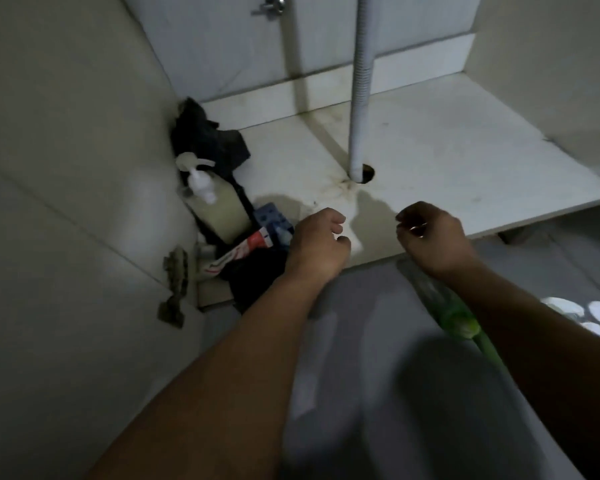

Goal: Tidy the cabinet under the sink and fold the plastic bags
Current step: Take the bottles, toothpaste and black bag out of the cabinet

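The cabinet floor (447, 161) is a stained white board. A pile sits at its left side: a black plastic bag (208, 133) in the back corner, a pump bottle (219, 209) of pale liquid, a blue box (271, 216), a red and white toothpaste tube (239, 252) and another black bag (253, 275) at the front. My left hand (317, 244) hovers just right of the tube, fingers loosely curled, holding nothing. My right hand (430, 237) hovers over the board's front edge, fingers curled. A small glint shows at its fingertips; what it is stays unclear.
A white drain pipe (361, 98) drops into a hole (368, 173) mid-board. A green, partly translucent object (454, 317) lies on the grey floor under my right forearm. Rusty hinges (175, 271) sit on the left cabinet wall. A valve (272, 5) shows on the back wall.
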